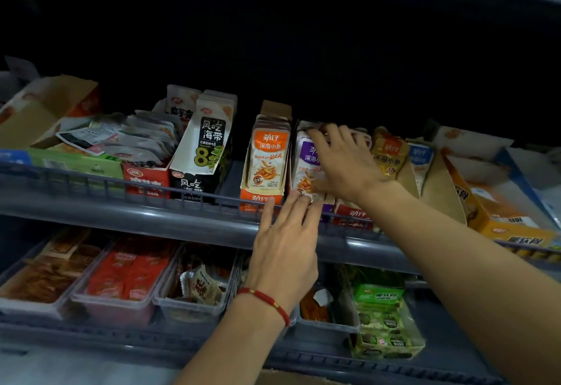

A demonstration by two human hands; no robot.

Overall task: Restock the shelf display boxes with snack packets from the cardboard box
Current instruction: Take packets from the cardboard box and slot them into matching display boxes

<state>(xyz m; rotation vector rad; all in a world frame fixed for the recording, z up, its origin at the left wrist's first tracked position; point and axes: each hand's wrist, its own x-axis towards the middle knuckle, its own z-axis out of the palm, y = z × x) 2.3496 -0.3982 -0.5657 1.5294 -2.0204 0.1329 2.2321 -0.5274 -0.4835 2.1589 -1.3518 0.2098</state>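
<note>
Both hands settle purple packets [308, 161] into their box, just right of the orange box [263, 186]: right hand [343, 161] grasping the stack, left hand [285, 243] fingers released, steadying; next, square them

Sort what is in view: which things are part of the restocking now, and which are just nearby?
In use: purple snack packets; their display box; left hand; right hand.

Nearby: orange fish-snack display box; black kelp box; yellow packets; clear bins on the lower shelf; green box.
</note>
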